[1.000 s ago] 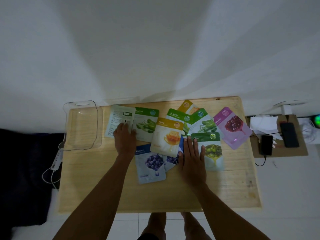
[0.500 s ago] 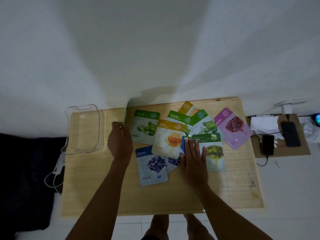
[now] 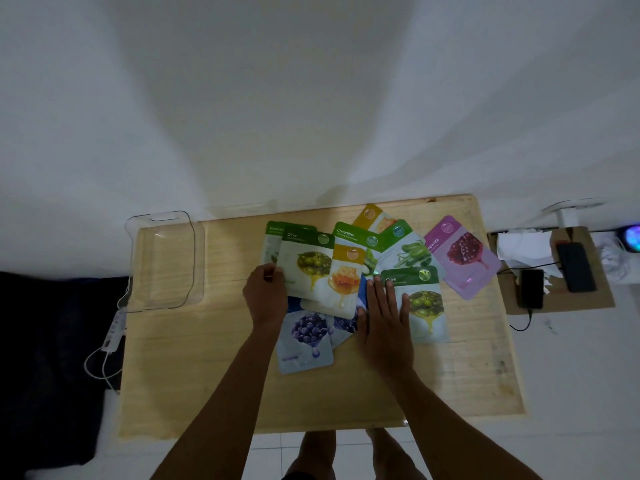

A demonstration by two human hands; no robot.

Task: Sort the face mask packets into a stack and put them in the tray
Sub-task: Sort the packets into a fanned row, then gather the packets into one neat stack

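Observation:
Several face mask packets lie fanned over the middle of the wooden table (image 3: 214, 368). My left hand (image 3: 265, 296) pinches the left edge of an Olive packet (image 3: 308, 265), which lies face up over a green packet (image 3: 273, 230). My right hand (image 3: 384, 317) rests flat with spread fingers, partly on a second Olive packet (image 3: 426, 306). Between my hands sit a honey packet (image 3: 346, 282) and two blueberry packets (image 3: 304, 341). Behind them are a Cucumber packet (image 3: 356, 235) and a pomegranate packet (image 3: 460, 254). The clear tray (image 3: 162, 271) holds nothing, at the table's back left corner.
A white wall runs right behind the table. To the right, a cardboard board (image 3: 595, 299) carries two phones (image 3: 531, 289) and crumpled paper. A white cable (image 3: 107, 355) hangs off the table's left edge by the tray. My feet show below the front edge.
My left hand picked up the white face-down packet from the left, turned it over and set it face up as an Olive packet over the green packet. My right hand stayed put.

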